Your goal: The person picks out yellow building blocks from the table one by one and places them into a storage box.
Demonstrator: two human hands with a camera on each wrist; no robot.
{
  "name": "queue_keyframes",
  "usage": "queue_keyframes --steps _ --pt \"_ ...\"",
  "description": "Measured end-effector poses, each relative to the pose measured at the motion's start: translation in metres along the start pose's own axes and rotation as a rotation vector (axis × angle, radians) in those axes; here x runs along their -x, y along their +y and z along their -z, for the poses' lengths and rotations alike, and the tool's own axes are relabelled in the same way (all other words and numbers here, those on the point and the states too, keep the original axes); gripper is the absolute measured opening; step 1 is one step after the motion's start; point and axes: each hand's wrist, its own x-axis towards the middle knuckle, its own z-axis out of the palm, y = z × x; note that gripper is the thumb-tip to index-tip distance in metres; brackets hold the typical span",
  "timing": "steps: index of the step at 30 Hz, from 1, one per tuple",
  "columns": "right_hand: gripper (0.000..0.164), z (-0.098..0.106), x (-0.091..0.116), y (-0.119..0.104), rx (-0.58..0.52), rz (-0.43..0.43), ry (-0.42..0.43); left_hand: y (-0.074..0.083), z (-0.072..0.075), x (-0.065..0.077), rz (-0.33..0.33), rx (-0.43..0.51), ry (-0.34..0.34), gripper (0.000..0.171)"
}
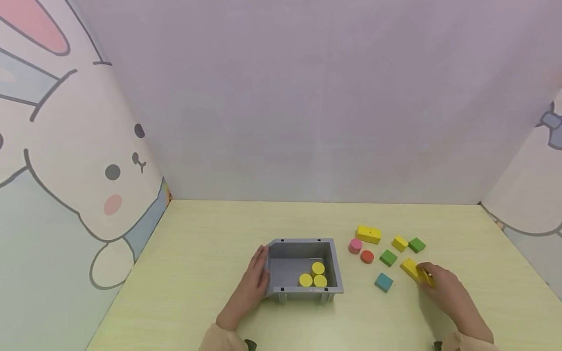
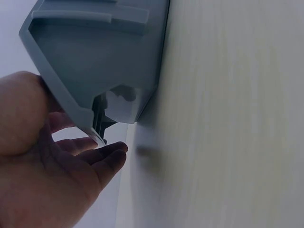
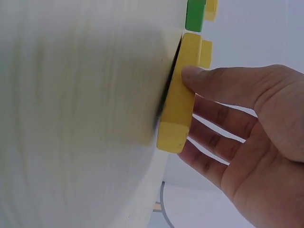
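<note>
At the right of the table in the head view, my right hand (image 1: 444,287) pinches a long yellow block (image 1: 409,268). In the right wrist view the thumb presses one face of this block and the fingers reach behind it. A dark shadow shows along its underside. My left hand (image 1: 250,282) rests at the left side of a grey plastic bin (image 1: 338,273), its fingers nearly straight along the rim. From the left wrist, the thumb side passes behind the bin's edge. Three yellow round pieces (image 1: 318,268) stand inside the bin.
Between bin and right hand lie a pink cylinder (image 1: 355,246), a red disc (image 1: 367,256), a blue block (image 1: 384,282) and two green blocks (image 1: 388,258). Farther back are another long yellow block (image 1: 369,234) and a yellow cube (image 1: 400,243). A pale curtain (image 1: 307,122) closes the back.
</note>
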Motion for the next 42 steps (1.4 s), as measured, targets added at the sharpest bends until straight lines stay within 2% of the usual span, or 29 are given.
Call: queue_keyframes --steps 7,12,16,26,33,42 --pt "0.034 0.001 0.002 -0.001 0.004 0.001 0.024 0.000 -0.001 -0.001 0.003 -0.004 -0.001 0.051" --pt "0.033 0.003 0.004 -0.007 0.008 0.054 0.085 0.000 -0.001 -0.001 0.005 -0.002 -0.002 0.051" --pt "0.033 0.007 0.005 -0.017 0.000 0.090 0.124 0.000 -0.001 -0.001 0.004 -0.002 -0.003 0.050" --pt "0.031 0.008 0.002 -0.045 -0.013 0.093 0.165 0.001 0.000 0.000 -0.002 -0.007 0.003 0.051" --pt "0.032 0.008 -0.002 -0.058 -0.010 0.168 0.248 0.000 -0.001 0.000 -0.001 -0.003 0.000 0.051" --pt "0.033 0.008 -0.006 -0.074 -0.056 0.220 0.277 0.000 -0.001 0.000 0.006 -0.001 -0.002 0.051"
